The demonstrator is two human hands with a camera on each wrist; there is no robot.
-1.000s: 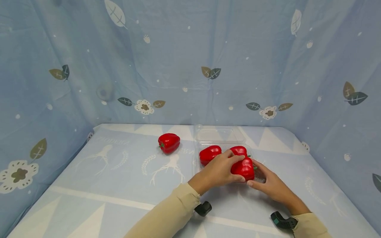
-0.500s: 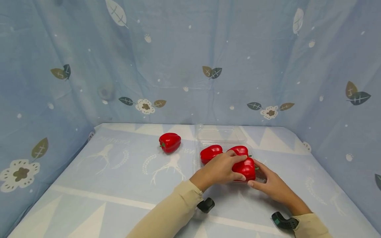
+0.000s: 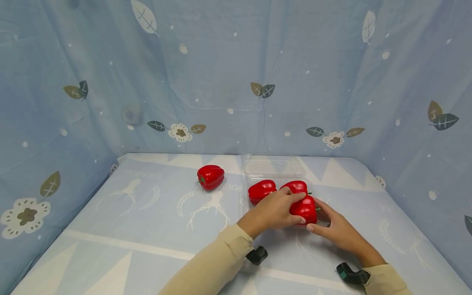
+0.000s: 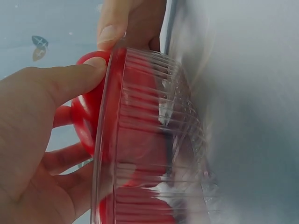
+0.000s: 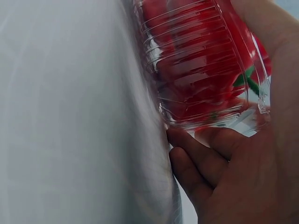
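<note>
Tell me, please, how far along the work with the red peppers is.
Already done, it seems: two red peppers lie in the clear container. In hand: the left hand grips the front pepper, while the right hand holds the container's right end. Probably left: the outer pepper, lying on the table, and the lid, open.

The left hand [image 3: 274, 209] hides part of the front pepper [image 3: 304, 209]. The tabletop [image 5: 65, 116] (in both wrist views) looks blurred.
</note>
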